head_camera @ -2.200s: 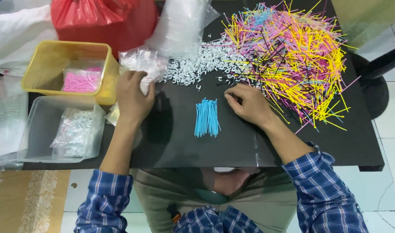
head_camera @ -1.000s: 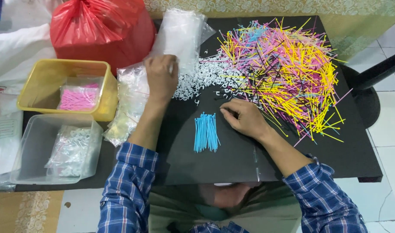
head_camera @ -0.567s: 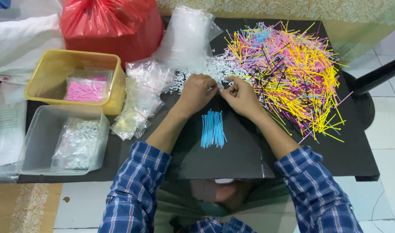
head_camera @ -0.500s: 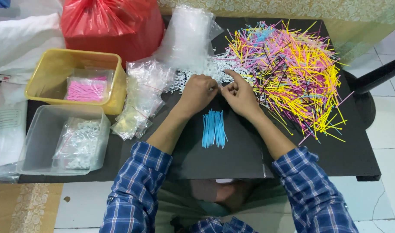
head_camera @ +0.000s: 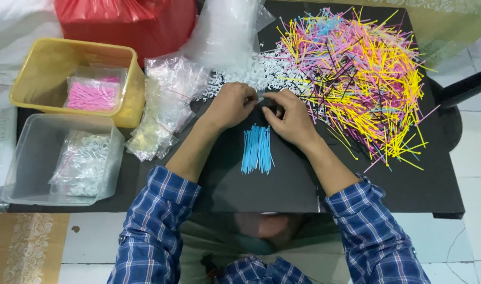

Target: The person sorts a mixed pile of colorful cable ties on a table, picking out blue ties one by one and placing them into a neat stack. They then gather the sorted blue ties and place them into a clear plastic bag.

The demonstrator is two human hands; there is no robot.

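My left hand [head_camera: 231, 103] and my right hand [head_camera: 288, 117] meet fingertip to fingertip over the black table [head_camera: 282, 184], at the near edge of a heap of small white plastic pieces [head_camera: 256, 71]. Both pinch something small between them; I cannot tell what it is. Just below the hands lies a neat bundle of blue sticks [head_camera: 257, 149]. A big loose pile of yellow, pink and black sticks [head_camera: 359, 79] spreads to the right of my right hand.
Clear plastic bags [head_camera: 167, 105] lie left of my left hand. A yellow tub [head_camera: 46, 63] holds a bag of pink sticks [head_camera: 92, 94]. A clear tub [head_camera: 27, 152] sits near it. A red bag [head_camera: 130, 21] stands at the back.
My left hand came back from the clear bags on the left to the table's middle and joined my right hand above the blue bundle. The right hand shifted slightly up.
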